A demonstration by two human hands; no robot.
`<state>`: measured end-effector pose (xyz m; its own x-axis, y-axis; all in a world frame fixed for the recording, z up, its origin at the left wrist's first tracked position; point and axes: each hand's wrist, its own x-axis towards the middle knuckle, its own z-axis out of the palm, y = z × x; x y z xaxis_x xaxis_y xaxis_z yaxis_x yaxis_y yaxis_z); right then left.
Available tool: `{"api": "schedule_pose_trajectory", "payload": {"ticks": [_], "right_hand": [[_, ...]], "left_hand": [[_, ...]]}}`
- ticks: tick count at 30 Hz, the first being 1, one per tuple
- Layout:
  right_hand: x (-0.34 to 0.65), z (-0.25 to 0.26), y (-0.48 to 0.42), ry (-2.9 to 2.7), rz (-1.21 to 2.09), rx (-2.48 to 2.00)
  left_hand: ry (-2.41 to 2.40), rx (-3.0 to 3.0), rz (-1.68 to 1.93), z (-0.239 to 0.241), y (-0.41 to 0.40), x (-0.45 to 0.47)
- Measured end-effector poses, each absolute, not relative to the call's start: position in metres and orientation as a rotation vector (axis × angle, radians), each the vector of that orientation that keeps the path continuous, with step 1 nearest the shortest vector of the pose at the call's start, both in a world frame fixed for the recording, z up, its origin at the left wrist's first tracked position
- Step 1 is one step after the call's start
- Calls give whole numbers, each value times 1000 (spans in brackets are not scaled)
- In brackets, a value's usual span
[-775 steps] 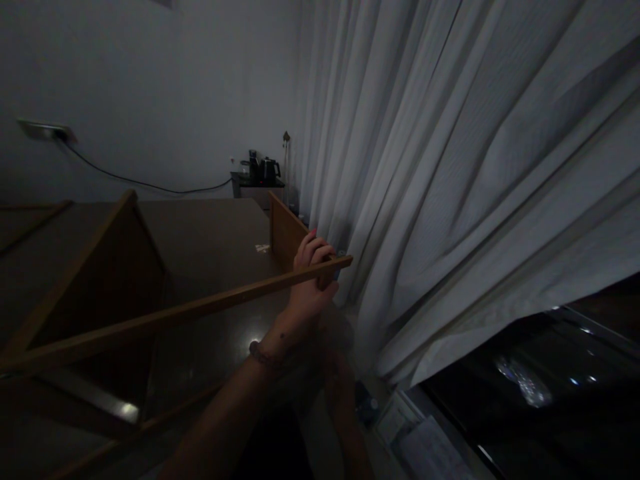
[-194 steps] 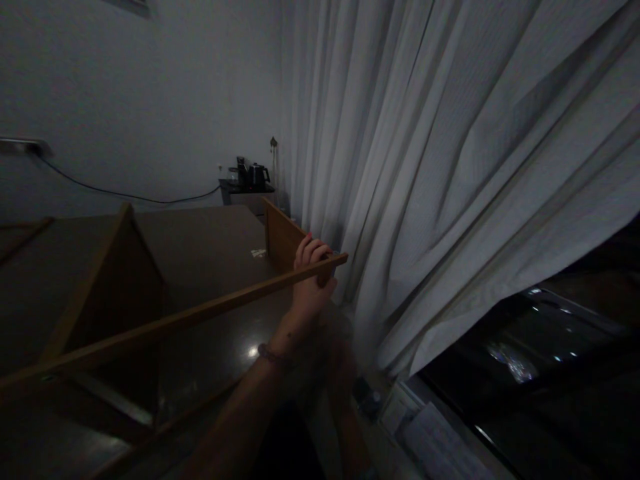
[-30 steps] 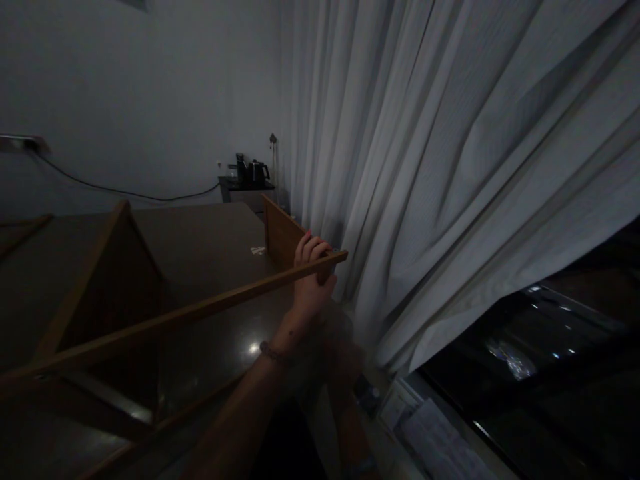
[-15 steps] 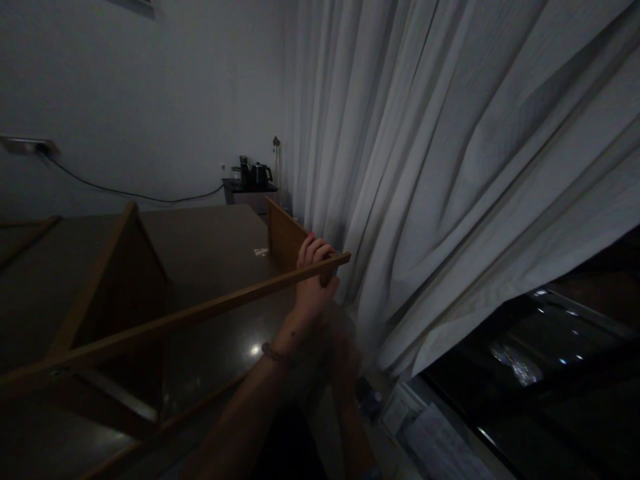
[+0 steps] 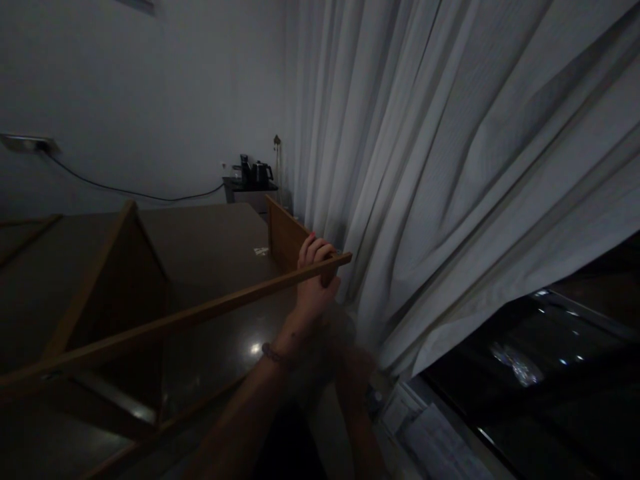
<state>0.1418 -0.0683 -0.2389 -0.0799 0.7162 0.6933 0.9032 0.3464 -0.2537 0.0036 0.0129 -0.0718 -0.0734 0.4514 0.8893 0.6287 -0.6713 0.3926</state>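
A brown wooden shelf unit, its long front rail [image 5: 220, 304] crossing in front of me, lies over the grey table top [image 5: 210, 233]. At the right end, my left hand [image 5: 315, 293] is wrapped round the edge of the end board [image 5: 284, 233], close to the corner where board and rail meet. A bracelet circles that wrist. Lower and to the right is my right hand [image 5: 354, 367], smeared by motion; its fingers and anything in them cannot be made out. Farther left stands an upright divider board [image 5: 120, 280] of the same wood.
White curtains [image 5: 400, 167] hang close on the right. Behind the table, a black kettle [image 5: 261, 173] stands on a small cabinet, with a cable [image 5: 135, 195] running along the wall. Papers [image 5: 435, 433] lie low at the right beside dark glass. A small white piece [image 5: 261, 251] rests on the table.
My right hand has shifted a little to the right and down, still blurred. My left hand keeps its hold on the end board, and the shelf unit has barely moved.
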Motion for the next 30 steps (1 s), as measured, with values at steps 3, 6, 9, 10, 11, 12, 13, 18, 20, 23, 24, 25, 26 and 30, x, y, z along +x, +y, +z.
{"api": "schedule_pose_trajectory", "payload": {"ticks": [3,6,9,10,11,12,13,18,20,23,24,25,26,30], "right_hand": [[141,-238,-69,-1850,-279,-1452],[138,-239,-70,-1861,-163,-1476],[131,-241,-71,-1754,107,-1518],[128,-242,-72,-1679,229,-1518],[125,-242,-73,-1601,360,-1507],[122,-242,-74,-1525,484,-1488],[119,-242,-75,-1459,595,-1461],[110,-239,-75,-1220,886,-1379],[110,-240,-74,-1196,915,-1367],[111,-242,-72,-1295,836,-1337],[112,-242,-71,-1349,780,-1337],[112,-242,-71,-1404,714,-1351],[114,-242,-71,-1455,638,-1380],[121,-238,-71,-1618,241,-1479]], "left_hand": [[-1223,-2047,-1832,-73,14,3],[-1208,-2045,-1838,-73,15,2],[-1187,-2043,-1839,-73,15,2],[-1190,-2040,-1840,-73,15,2],[-1195,-2039,-1840,-74,15,3],[-1200,-2035,-1842,-74,15,3],[-1200,-2029,-1846,-74,15,3],[-1165,-2017,-1860,-75,15,4],[-1168,-2026,-1853,-74,14,4],[-1189,-2043,-1831,-73,13,3],[-1196,-2053,-1819,-73,12,2],[-1200,-2065,-1804,-72,11,1],[-1204,-2079,-1790,-72,11,0],[-1171,-2113,-1771,-71,10,-2]]}}
